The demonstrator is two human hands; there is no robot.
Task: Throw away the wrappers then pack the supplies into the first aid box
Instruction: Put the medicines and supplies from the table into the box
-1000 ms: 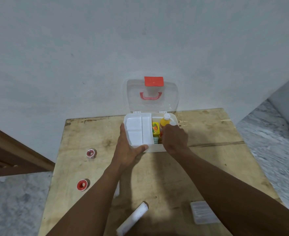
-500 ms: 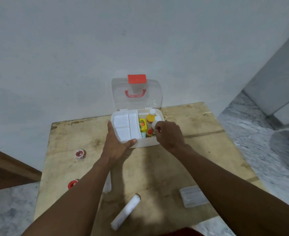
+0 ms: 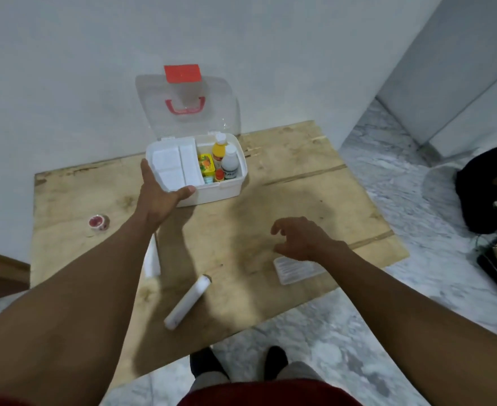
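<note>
The white first aid box (image 3: 226, 190) stands open at the back of the wooden table (image 3: 300, 183), its clear lid (image 3: 159, 112) with a red handle upright against the wall. Inside are a white tray (image 3: 174, 162), a yellow bottle (image 3: 219, 150), a white bottle (image 3: 230, 167), a yellow packet (image 3: 206, 165) and a small red-capped item (image 3: 219, 174). My left hand (image 3: 160, 197) grips the box's front left corner. My right hand (image 3: 303, 238) hovers empty, fingers apart, above a clear flat packet (image 3: 292, 271). A white roll (image 3: 188, 301) lies near the front edge.
A red tape roll (image 3: 98, 222) sits at the table's left. A white object (image 3: 152, 259) shows partly behind my left forearm. Dark bags (image 3: 493, 194) lie on the marble floor to the right. My feet (image 3: 238, 364) are below the table's front edge.
My right hand has left the box and drawn back toward me to above the clear packet; the white bottle now stands in the box. My left hand stays on the box.
</note>
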